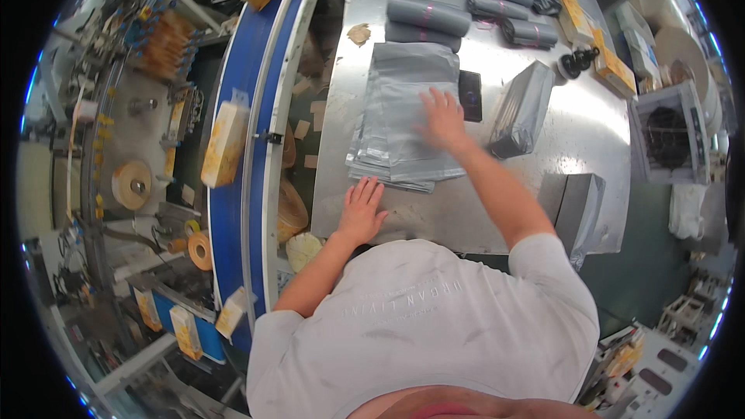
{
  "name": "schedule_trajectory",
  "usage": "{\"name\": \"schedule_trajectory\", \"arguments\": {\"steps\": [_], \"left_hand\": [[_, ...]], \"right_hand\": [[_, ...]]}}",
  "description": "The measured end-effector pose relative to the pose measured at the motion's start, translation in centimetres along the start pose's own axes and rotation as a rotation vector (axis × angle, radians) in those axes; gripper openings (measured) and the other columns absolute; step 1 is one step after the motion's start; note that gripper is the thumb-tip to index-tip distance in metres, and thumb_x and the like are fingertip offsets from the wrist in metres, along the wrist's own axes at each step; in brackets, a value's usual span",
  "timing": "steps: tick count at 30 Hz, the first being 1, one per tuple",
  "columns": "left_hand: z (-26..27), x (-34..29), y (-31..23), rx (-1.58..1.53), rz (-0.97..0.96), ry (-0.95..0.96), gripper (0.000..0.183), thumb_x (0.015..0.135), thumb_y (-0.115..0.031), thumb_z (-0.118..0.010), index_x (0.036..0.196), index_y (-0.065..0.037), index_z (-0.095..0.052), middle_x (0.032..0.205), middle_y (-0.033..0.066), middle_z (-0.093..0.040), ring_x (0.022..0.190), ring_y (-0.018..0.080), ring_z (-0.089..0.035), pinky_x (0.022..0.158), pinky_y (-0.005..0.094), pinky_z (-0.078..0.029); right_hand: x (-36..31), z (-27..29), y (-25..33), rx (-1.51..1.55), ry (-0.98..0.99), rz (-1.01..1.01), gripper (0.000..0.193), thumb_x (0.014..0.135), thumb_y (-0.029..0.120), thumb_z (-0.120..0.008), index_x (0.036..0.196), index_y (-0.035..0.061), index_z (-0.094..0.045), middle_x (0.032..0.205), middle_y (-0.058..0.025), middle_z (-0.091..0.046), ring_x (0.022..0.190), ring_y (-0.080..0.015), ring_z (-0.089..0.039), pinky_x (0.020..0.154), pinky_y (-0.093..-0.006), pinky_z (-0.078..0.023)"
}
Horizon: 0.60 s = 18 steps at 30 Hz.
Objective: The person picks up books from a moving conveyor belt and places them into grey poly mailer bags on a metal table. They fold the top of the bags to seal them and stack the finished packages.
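Flat grey bags (pixel 400 112) lie stacked at upper centre, the right hand (pixel 444 120) spread over them, the left hand (pixel 362 213) spread at their lower edge; right of centre, a grey-wrapped pack (pixel 521 112), contents hidden.

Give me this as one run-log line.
Left hand: open, by near edge of stacked grey bags | Right hand: open, blurred, over those bags | Nearby: black rectangular object, blue conveyor

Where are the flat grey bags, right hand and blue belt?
Flat grey bags (pixel 397 115), head view: pile's upper face.
Right hand (pixel 445 124), head view: back of hand.
Blue belt (pixel 227 237), head view: bare surface.
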<state>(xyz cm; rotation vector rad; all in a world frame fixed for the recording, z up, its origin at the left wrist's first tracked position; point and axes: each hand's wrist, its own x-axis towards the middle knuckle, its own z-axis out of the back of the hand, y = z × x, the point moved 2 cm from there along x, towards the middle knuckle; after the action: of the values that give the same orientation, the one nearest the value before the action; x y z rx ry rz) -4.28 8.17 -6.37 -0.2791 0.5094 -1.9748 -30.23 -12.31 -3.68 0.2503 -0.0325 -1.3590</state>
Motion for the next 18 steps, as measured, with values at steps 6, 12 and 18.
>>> {"name": "schedule_trajectory", "arguments": {"steps": [6, 12, 18], "left_hand": [[2.3, -3.7, 3.8, -0.057, 0.002, -0.033, 0.067, 0.091, -0.026, -0.076, 0.150, -0.006, -0.051, 0.164, 0.0156, -0.040, 0.155, 0.0358, -0.033, 0.121, 0.0543, -0.030], [3.9, -9.8, 10.4, -0.095, 0.193, -0.339, 0.062, 0.086, -0.023, -0.078, 0.142, -0.005, -0.058, 0.154, 0.0165, -0.052, 0.146, 0.0376, -0.045, 0.118, 0.0557, -0.035], [10.3, -20.5, 27.5, 0.142, 0.818, -0.496, 0.061, 0.073, -0.008, -0.078, 0.132, -0.004, -0.061, 0.141, 0.0207, -0.059, 0.136, 0.0418, -0.052, 0.113, 0.0517, -0.044]], "right_hand": [[-4.4, -7.5, 7.3, -0.025, 0.146, -0.153, 0.097, 0.097, 0.068, -0.057, 0.171, 0.0177, -0.019, 0.179, -0.0127, -0.006, 0.162, -0.0476, 0.001, 0.123, -0.0745, -0.003], [0.6, -9.5, 11.3, 0.051, 0.078, -0.318, 0.100, 0.099, 0.069, -0.053, 0.170, 0.0082, -0.016, 0.178, -0.0183, -0.005, 0.162, -0.0485, 0.001, 0.124, -0.0722, -0.003], [-1.3, -8.3, 11.6, -0.068, -0.178, -0.113, 0.095, 0.097, 0.061, -0.062, 0.166, 0.0062, -0.029, 0.175, -0.0191, -0.019, 0.161, -0.0447, -0.013, 0.124, -0.0701, -0.012]]}}
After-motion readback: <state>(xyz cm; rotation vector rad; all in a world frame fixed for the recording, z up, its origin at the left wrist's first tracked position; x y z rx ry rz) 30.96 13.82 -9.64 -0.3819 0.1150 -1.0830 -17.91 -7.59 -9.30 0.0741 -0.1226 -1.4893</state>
